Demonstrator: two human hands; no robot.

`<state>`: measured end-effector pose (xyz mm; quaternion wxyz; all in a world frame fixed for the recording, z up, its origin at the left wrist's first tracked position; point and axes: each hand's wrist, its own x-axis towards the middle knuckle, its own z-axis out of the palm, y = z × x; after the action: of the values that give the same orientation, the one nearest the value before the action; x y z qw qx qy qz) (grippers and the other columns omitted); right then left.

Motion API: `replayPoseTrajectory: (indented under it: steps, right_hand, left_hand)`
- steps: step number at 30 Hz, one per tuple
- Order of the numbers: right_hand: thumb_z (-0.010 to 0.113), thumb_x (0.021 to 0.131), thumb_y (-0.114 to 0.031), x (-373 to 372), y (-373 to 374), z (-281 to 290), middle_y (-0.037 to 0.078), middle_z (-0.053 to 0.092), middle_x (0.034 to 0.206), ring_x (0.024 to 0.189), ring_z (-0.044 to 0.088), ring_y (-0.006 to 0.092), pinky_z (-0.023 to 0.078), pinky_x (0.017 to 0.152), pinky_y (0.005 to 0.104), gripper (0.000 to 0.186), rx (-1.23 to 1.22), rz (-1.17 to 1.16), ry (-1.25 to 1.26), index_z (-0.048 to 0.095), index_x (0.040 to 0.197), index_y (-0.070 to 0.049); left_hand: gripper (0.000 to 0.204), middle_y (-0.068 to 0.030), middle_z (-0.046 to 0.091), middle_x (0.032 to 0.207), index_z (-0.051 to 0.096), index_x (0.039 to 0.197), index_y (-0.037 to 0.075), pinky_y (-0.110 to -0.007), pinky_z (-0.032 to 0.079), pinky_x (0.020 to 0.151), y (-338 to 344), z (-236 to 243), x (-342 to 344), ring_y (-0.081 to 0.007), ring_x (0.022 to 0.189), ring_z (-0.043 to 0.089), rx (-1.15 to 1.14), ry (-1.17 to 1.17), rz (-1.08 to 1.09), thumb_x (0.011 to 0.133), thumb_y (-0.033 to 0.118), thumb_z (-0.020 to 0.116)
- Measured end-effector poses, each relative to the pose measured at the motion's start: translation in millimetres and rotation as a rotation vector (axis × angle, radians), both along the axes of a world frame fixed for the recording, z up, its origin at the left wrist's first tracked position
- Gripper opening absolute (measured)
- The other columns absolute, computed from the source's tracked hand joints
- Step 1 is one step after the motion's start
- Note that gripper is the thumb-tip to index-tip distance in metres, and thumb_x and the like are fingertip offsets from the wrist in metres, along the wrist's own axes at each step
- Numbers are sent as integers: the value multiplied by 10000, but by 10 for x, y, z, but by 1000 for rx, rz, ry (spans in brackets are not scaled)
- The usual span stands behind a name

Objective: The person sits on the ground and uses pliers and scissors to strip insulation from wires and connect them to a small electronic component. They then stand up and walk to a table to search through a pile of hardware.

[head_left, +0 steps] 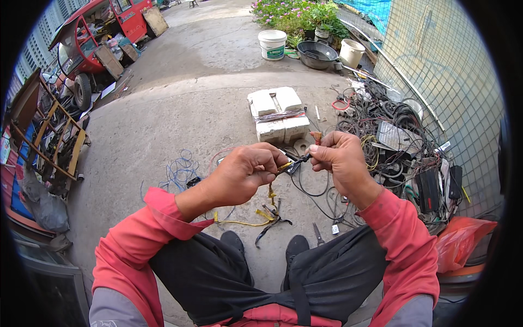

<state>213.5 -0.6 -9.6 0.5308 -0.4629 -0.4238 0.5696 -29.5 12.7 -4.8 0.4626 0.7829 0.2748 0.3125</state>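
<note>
Both hands are raised in front of me over the concrete ground. My left hand point(248, 171) is closed in a pinch on the yellow-wrapped part of a wire bundle, whose brown and yellow tail hangs below it. Opposite it, my right hand point(343, 162) pinches the black twisted part of the wire bundle point(301, 159) between thumb and fingers. A reddish-orange end point(316, 137) sticks up beside the right thumb. Something shiny shows between the hands, too small to make out. Below lie loose yellow and black wire ends point(272, 219).
A white foam block point(278, 114) stands just ahead. To the right spreads a heap of tangled cables point(392, 139) by a mesh fence. Thin blue wire point(182, 169) lies left. A pointed metal tool point(318, 234) rests near my right shoe. A red plastic bag point(463, 242) sits far right.
</note>
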Motion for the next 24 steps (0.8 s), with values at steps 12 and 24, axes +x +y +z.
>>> replayPoseTrajectory:
  steps: [12, 24]
  right_hand:
    - [721, 856, 2, 55, 36, -25, 137, 685, 799, 623, 660, 157, 559, 536, 255, 122, -12, -11, 17, 607, 819, 24]
    - [704, 873, -3, 116, 51, -28, 129, 695, 836, 636, 656, 134, 551, 545, 241, 107, -21, -33, -9, 607, 829, -2]
  left_hand:
    - [109, -141, 677, 1118, 600, 786, -28, -323, 536, 816, 7, -28, -54, -205, 961, 656, -41, -7, -8, 790, -133, 631]
    - [132, -147, 639, 1193, 563, 803, -19, -305, 516, 818, 4, -24, -117, -179, 1036, 624, -86, 24, -45, 829, -146, 591]
